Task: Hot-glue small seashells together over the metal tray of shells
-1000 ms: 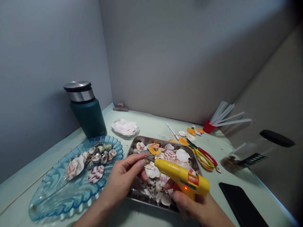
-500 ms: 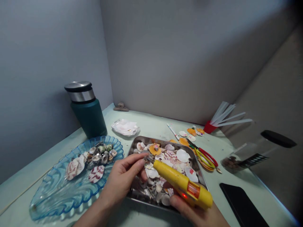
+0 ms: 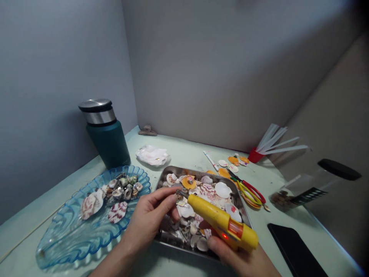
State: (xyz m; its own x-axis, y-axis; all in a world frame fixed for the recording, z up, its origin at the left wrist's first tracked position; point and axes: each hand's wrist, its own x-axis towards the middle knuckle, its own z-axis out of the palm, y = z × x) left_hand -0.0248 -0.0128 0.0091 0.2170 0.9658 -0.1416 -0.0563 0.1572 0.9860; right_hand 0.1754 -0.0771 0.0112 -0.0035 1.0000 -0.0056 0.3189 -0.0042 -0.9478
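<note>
My right hand [image 3: 230,254] is wrapped round a yellow glue gun [image 3: 220,217], its red light lit and its nozzle pointing up and left. Between the thumb and forefinger of my left hand [image 3: 157,209] is a small brownish seashell [image 3: 179,195], right at the nozzle's tip. Whether nozzle and shell touch I cannot tell. Both hands are over a metal tray [image 3: 173,243] filled with mixed seashells. Among these lies an orange scallop shell [image 3: 188,182] with a small shiny piece on it. The glue gun's grip is mostly hidden by my right hand.
To the left are a blue glass dish [image 3: 72,234] with shells and a teal bottle [image 3: 108,142]. Behind the tray lies a white plastic packet [image 3: 152,155]. Scissors [image 3: 250,192], a red cup [image 3: 256,155] of glue sticks, a clear jar [image 3: 300,192] and a black phone [image 3: 295,250] are on the right.
The glue gun's nozzle has shifted very slightly to the right, so more of the small seashell shows. My left hand has barely moved.
</note>
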